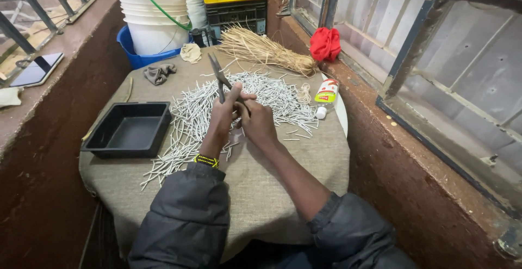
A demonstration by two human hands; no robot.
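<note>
My left hand (223, 118) grips a pair of dark scissors (218, 74) whose blades point away from me and stand slightly apart. My right hand (256, 121) is closed right beside it, fingers pinched near the scissors' handles; what it pinches is too small to make out. Both hands hover over a wide heap of thin pale sticks (190, 122) spread on a round table covered with tan burlap (283, 165). A yellow and black band sits on my left wrist.
A black empty tray (129, 129) lies at the table's left. At the far side are a bundle of dry straw (261, 48), a ball of twine (305, 92), a lying glue bottle (325, 96), a grey rag (159, 73), a red cloth (325, 44), white buckets (155, 13), crates.
</note>
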